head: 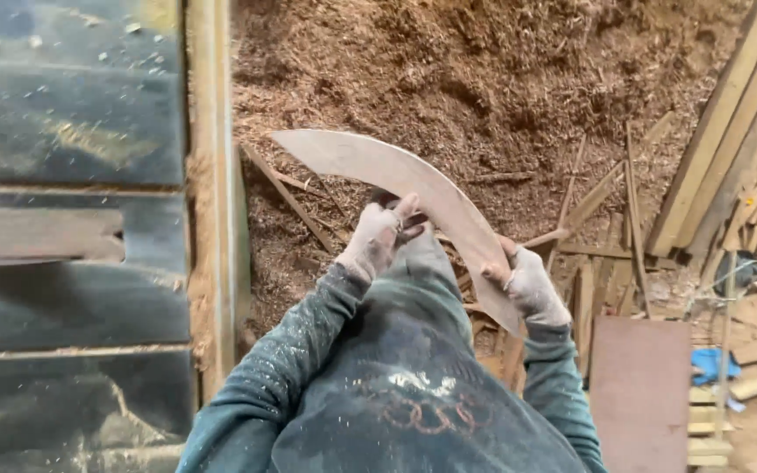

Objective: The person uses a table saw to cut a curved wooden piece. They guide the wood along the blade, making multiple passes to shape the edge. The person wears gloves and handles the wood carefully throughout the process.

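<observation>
Curved board [413,206], thin, pale: gripped at its middle by left hand [377,238] and at its near end by right hand [527,285], held up mid-inspection; beyond, scrap slats [606,236], then sawdust heap [484,79].

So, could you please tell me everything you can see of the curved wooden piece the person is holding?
The curved wooden piece is a flat, pale, crescent-shaped board with a dusty, smooth face. It tapers to a point at its upper-left end and runs down to the right. The left hand grips its inner edge near the middle; the right hand holds its lower end. It is held above a sawdust heap.
</observation>
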